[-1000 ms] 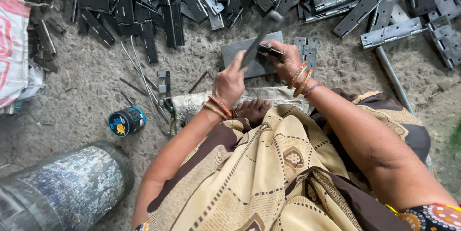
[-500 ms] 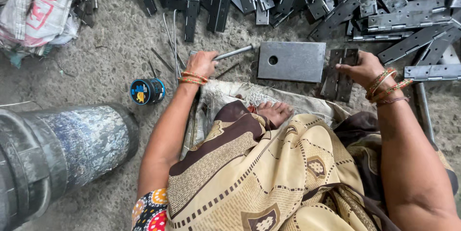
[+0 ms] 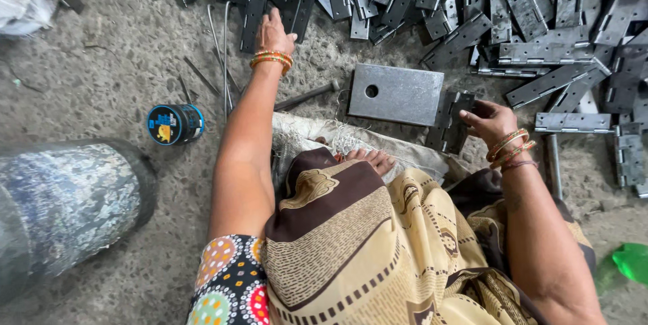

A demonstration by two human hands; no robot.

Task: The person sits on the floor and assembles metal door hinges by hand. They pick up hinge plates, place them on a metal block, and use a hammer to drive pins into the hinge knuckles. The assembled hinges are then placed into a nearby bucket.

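Two bare hands in my view. Left hand (image 3: 273, 28), fingers loosely spread and holding nothing, reaches onto a dark flat steel hinge (image 3: 254, 9) at the near edge of the scattered heap of dark metal hinges (image 3: 472, 1). Right hand (image 3: 491, 121), fingers curled, grips a small stack of folded dark hinges (image 3: 451, 122) just beside the grey rectangular steel block with one round hole (image 3: 397, 93). Blue round tin (image 3: 175, 124) lies on the gritty concrete floor (image 3: 115, 68), near a thin steel rod (image 3: 307, 95).
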